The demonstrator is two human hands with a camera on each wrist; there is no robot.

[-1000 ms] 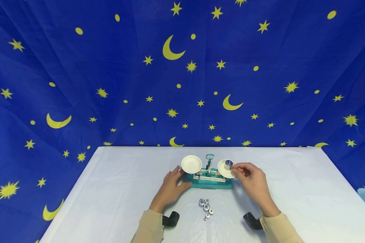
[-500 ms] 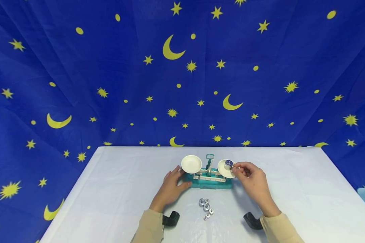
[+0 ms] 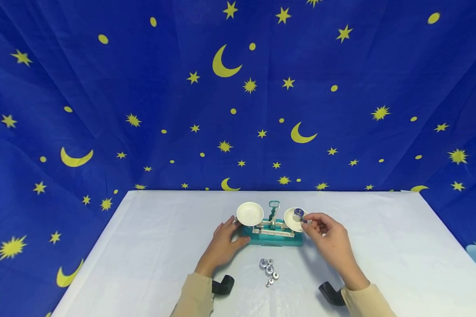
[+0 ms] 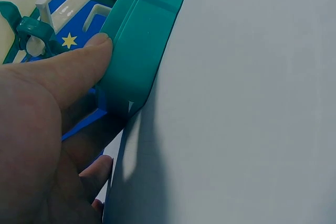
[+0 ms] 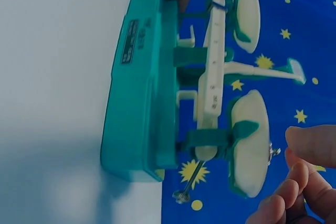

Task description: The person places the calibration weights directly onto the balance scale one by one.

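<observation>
A teal balance scale stands on the table with a white pan at each end. My left hand steadies its left end; in the left wrist view the thumb rests on the teal base. The left pan holds nothing. On the right pan stands a shiny metal weight. At that pan's right rim, thumb and forefinger of my right hand pinch a small shiny metal weight, mostly hidden by the fingertips. The right wrist view shows a metal knob above the rim, close to the fingertips.
Several metal weights of different sizes lie in a cluster in front of the scale on the white table. Black wrist mounts stick out beside both sleeves. A blue cloth with stars and moons hangs behind the table.
My right hand has shifted very slightly to the right at the right pan, and more metal shows between its fingertips and the standing weight. The left hand and scale have stayed in place.
</observation>
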